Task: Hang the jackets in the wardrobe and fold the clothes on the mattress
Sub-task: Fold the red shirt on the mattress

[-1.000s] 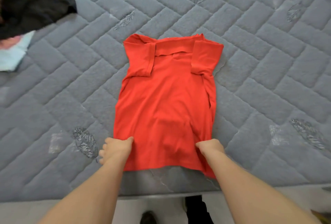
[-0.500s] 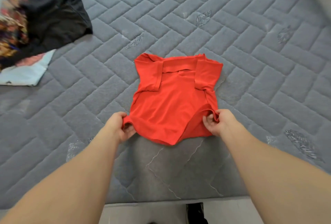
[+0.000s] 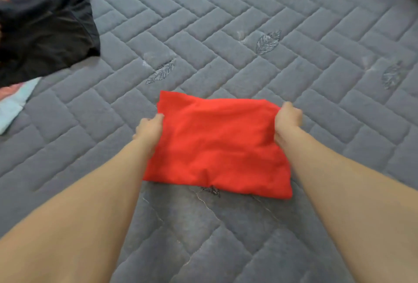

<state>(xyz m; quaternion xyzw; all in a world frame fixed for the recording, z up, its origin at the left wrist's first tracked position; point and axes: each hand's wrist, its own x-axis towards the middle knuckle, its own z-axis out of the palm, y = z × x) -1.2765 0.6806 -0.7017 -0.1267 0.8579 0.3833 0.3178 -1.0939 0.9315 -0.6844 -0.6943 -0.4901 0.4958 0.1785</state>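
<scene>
So the red shirt (image 3: 217,147) lies folded on the mattress (image 3: 294,56); your left hand (image 3: 150,130) and right hand (image 3: 287,122) have fingers curled on its far corners. It's light, limp, likely to slump, so hold edges, not middle.

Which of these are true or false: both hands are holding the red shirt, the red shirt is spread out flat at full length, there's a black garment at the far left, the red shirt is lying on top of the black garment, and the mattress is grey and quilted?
1. Both hands hold the red shirt. True: the left hand and the right hand each grip a side edge.
2. The red shirt is spread flat at full length. False: it is folded into a compact rectangle.
3. A black garment lies at the far left. True.
4. The red shirt lies on the black garment. False: they are apart, and the shirt rests on the mattress.
5. The mattress is grey and quilted. True.
</scene>
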